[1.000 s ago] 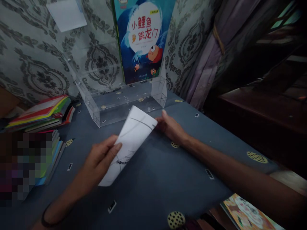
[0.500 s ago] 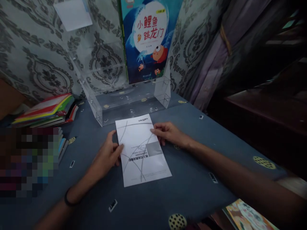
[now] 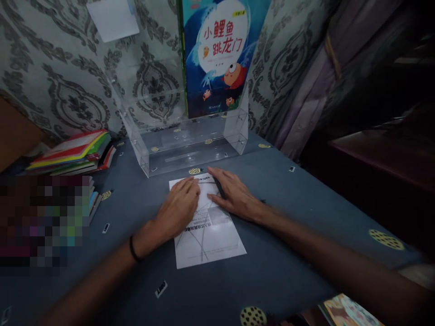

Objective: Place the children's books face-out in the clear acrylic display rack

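Note:
A white booklet (image 3: 217, 246) with grey curved lines and upside-down print lies on the blue tablecloth. Over its upper left part rests my left hand (image 3: 181, 199), palm down, with the fingers lightly bent and covering some of the cover. My right hand (image 3: 234, 192) lies at the booklet's upper right edge, its thumb over the cover and apart from the stretched fingers. Neither hand grips the booklet. Just beyond it stands a clear acrylic book rack (image 3: 190, 156) holding a blue picture book (image 3: 217, 90) with a red and orange fish on its cover.
Several colourful books (image 3: 71, 154) are stacked at the left, with a blurred-out pile (image 3: 44, 217) in front of them. The patterned tablecloth (image 3: 288, 276) covers the table. A lilac curtain (image 3: 306, 95) hangs at the right. Another illustrated book (image 3: 353, 310) shows below the table's near edge.
My left hand has moved from the booklet's left edge onto its upper part. My right hand has let go of the right edge and opened. The view has shifted slightly left.

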Tool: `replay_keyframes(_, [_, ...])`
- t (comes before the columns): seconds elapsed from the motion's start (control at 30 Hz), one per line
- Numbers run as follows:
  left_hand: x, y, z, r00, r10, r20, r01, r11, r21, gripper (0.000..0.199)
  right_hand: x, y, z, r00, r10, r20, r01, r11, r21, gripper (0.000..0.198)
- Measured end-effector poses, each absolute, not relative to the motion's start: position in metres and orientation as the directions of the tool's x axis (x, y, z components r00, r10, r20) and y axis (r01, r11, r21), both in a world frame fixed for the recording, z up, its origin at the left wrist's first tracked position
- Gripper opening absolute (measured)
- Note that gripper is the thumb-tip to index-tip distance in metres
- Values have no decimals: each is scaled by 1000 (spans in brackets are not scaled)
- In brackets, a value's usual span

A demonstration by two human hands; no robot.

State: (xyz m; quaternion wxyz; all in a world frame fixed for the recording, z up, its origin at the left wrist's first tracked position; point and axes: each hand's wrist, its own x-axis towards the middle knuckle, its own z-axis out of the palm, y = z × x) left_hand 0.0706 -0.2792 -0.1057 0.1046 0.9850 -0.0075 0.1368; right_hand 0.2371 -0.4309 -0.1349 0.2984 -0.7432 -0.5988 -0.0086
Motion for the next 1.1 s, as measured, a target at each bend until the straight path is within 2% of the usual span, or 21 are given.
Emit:
replay_keyframes(0.1, [93,-286,-114,978,-20,209,-54,-985,161,29,240,-430,-142,257,913,318,893,-99,-438,75])
replay_keyframes(0.2, [101,-287,-119,988,1,153,-20,-990,136,32,242,-430,-144,251,918,307,903,-108,-415,75])
replay_keyframes(0.37, [76,-261,-119,981,139,138,118,-982,150,36,242,-432,-142,256,932,255,922,-156,-355,68])
replay_keyframes(0.47, [54,-237,-118,967,203,152,161,-955,251,30,241,-433,-140,239,943,233,935,-159,-317,64])
replay_keyframes(0.6, [40,-216,-119,960,198,197,89,-884,459,21,242,-429,-134,179,957,230,963,-122,-242,52])
replay_keyframes(0.77, [41,-208,-123,954,227,195,76,-815,575,22,224,-402,-123,-17,983,181,981,51,-185,45])
replay_keyframes(0.93, [39,-208,-126,960,201,197,74,-855,514,29,187,-381,-126,-214,957,198,936,258,-238,42])
replay_keyframes(1.1, [39,-207,-125,965,177,195,63,-872,485,27,154,-410,-130,-341,919,196,852,391,-348,43])
